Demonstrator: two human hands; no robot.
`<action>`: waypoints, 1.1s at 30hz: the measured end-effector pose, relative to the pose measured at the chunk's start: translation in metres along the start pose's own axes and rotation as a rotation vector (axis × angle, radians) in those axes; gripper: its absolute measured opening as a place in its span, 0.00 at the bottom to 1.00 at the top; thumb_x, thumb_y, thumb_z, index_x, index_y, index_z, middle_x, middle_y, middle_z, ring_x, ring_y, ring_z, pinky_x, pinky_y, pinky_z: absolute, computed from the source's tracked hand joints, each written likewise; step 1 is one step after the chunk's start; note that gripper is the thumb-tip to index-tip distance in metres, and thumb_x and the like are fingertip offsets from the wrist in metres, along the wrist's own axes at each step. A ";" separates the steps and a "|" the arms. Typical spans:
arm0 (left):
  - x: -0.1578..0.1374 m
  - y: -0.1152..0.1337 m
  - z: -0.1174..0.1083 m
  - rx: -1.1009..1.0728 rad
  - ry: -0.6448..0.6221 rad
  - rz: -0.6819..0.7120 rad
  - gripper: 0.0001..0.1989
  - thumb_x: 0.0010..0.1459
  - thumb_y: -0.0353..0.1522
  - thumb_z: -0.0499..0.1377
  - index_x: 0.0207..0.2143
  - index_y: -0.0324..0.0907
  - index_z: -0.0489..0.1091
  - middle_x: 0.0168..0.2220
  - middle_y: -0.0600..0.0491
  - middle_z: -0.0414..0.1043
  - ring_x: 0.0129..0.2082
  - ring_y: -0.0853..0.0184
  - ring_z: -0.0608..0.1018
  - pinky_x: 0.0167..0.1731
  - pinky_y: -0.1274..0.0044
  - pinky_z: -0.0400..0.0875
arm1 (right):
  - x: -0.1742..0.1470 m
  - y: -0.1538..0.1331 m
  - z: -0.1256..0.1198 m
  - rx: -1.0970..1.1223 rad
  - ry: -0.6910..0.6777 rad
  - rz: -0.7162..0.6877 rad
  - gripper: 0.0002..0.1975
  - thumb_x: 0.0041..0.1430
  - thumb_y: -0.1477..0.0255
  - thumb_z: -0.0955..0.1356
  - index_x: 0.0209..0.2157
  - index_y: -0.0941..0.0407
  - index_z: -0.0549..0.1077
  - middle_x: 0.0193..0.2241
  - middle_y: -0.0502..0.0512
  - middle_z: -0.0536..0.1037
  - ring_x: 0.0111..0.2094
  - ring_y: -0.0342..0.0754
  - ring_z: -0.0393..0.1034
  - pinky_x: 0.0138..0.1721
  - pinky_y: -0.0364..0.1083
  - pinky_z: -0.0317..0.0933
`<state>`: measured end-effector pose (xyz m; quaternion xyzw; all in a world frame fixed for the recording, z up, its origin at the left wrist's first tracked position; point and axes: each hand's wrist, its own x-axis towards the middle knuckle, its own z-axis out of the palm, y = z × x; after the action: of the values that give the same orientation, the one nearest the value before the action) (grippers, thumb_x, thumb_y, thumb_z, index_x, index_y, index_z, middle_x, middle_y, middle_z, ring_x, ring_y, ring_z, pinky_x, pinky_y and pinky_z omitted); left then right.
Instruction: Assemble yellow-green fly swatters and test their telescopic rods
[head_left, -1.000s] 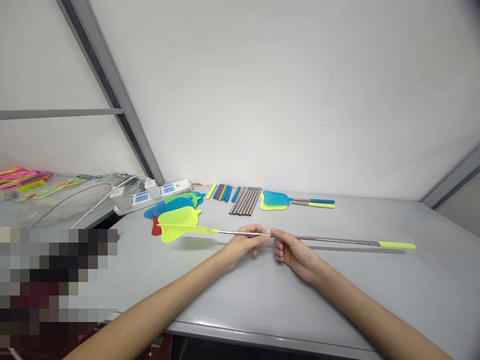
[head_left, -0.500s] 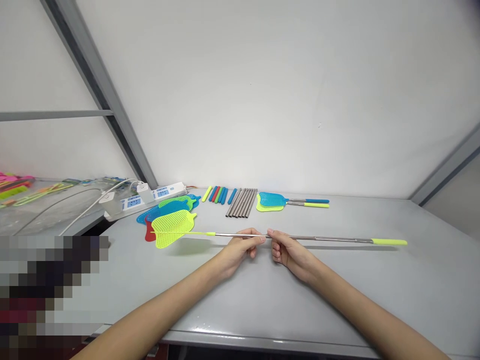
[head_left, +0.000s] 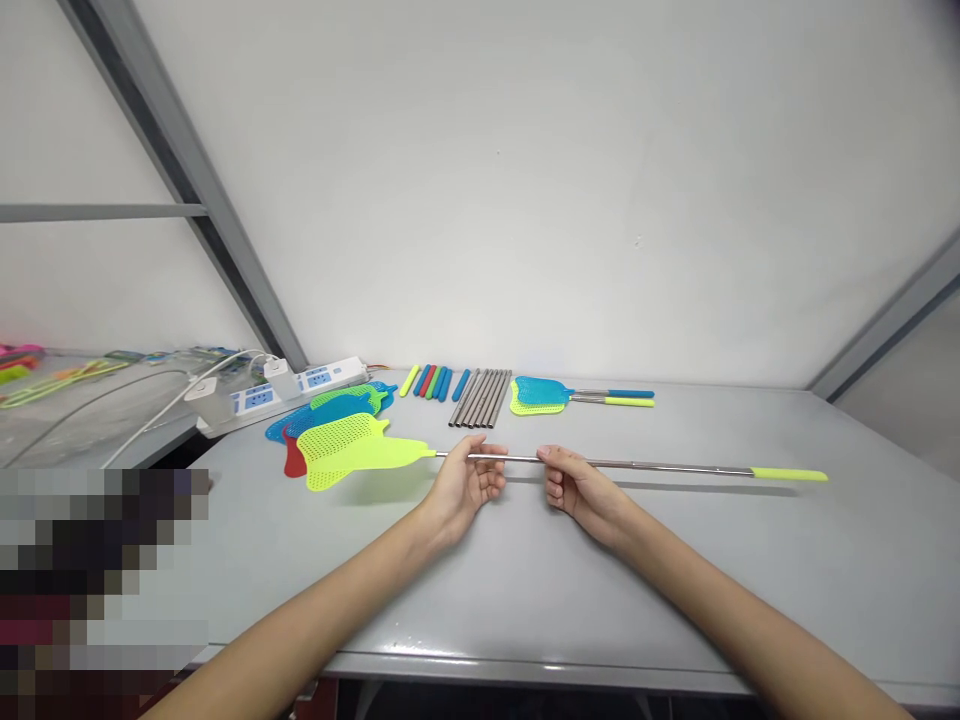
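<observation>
A long telescopic fly swatter stretches level across my view, raised over the table. Its yellow-green head points left and is seen at a slant; its yellow-green grip is at the right end. My left hand is loosely round the thin metal rod near the head, palm turned up, fingers partly uncurled. Close by, my right hand pinches the rod between thumb and index finger, its other fingers curled in. Behind the held head lie loose swatter heads: a yellow-green one, a red one, and blue and green ones.
Along the back lie several coloured grips, a row of metal tubes and two collapsed fly swatters. A power strip with plugs and white cables stands at the left. Beyond it is another surface with plastic bags.
The swatter's head has turned from edge-on to showing more of its face. My left hand has shifted slightly left and rolled palm up, its fingers loosening. My right hand keeps its pinch.
</observation>
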<state>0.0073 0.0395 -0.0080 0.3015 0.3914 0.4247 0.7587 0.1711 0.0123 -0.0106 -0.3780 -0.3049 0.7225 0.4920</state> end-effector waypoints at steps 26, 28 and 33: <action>0.008 0.019 -0.004 -0.098 0.325 0.602 0.21 0.53 0.44 0.45 0.26 0.35 0.67 0.18 0.55 0.61 0.17 0.75 0.66 0.18 0.82 0.60 | 0.000 -0.007 -0.004 -0.042 0.051 -0.091 0.13 0.48 0.62 0.63 0.21 0.58 0.67 0.12 0.44 0.58 0.14 0.38 0.53 0.18 0.40 0.48; 0.007 0.017 -0.002 -0.047 0.306 0.665 0.21 0.52 0.45 0.46 0.26 0.36 0.67 0.18 0.55 0.61 0.17 0.75 0.66 0.17 0.82 0.60 | -0.002 -0.006 -0.003 -0.120 0.025 -0.103 0.19 0.51 0.62 0.60 0.14 0.59 0.63 0.11 0.46 0.57 0.13 0.38 0.54 0.18 0.41 0.48; 0.005 -0.002 -0.003 -0.148 0.441 0.672 0.16 0.51 0.42 0.47 0.24 0.38 0.63 0.17 0.56 0.62 0.14 0.75 0.64 0.15 0.82 0.60 | -0.013 0.001 0.001 -0.274 -0.178 -0.162 0.24 0.55 0.64 0.53 0.11 0.59 0.62 0.12 0.49 0.59 0.13 0.40 0.56 0.18 0.42 0.49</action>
<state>0.0068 0.0432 -0.0126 0.2587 0.3928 0.7304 0.4953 0.1729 -0.0003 -0.0074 -0.3501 -0.4723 0.6628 0.4637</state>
